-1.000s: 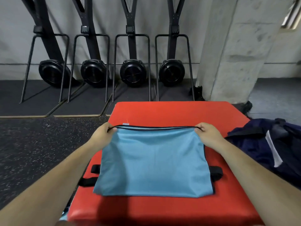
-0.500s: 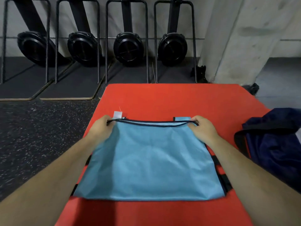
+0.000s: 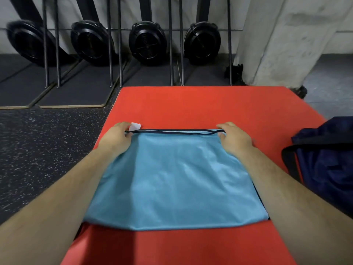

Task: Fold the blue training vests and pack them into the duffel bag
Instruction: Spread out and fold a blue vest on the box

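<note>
While I watch through the head camera, the light blue fabric training vest (image 3: 175,178) lies folded flat into a rough rectangle at the centre of the frame, on the wide red padded mat (image 3: 191,108). My left hand (image 3: 116,137) pinches the vest's upper left corner, fingers curled round the black-trimmed top edge (image 3: 172,131), just beside a small white label tag (image 3: 135,127) that sticks out there. My right hand (image 3: 235,139) grips the upper right corner of the same edge, fingers curled over the trim. Both forearms run down over the vest's sides toward the lower corners of the frame. At the right edge of the frame the dark navy fabric duffel bag (image 3: 328,165) slumps against the mat's right side; I cannot tell whether it is open. Across the top, four black round fan housings (image 3: 147,43) stand along the wall, with a grey concrete pillar (image 3: 282,41) at upper right and black speckled rubber floor (image 3: 38,150) at left.
</note>
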{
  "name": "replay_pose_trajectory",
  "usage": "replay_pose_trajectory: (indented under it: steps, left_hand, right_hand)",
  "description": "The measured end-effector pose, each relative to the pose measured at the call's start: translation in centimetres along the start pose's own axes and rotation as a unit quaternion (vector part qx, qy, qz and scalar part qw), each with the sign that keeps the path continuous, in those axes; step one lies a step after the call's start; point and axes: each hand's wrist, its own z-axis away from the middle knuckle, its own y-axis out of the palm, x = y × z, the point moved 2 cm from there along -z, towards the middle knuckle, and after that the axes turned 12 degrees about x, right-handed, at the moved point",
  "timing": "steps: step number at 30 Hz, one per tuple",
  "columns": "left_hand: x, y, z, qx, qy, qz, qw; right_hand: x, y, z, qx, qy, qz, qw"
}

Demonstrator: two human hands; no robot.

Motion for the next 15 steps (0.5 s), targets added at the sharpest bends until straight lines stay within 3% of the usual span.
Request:
replay_pose_trajectory:
  steps: [5,13,15]
  left_hand:
    - [-0.7,-0.9,-0.4,0.022,-0.023,-0.034,0.999]
    - [-3.3,-7.0,2.6,-0.036,0.004,-0.026,0.999]
    - [-4.4,-9.2,4.5,-0.068,0.004,-0.051,0.996]
  right_hand:
    - [0.5,-0.9,0.2,0.009,0.011,0.032,0.999]
    - [1.9,-8.4,3.7,-0.069,-0.018,0.02,0.997]
    - [2.6,-11.0,5.2,-0.094,-0.031,-0.036,0.994]
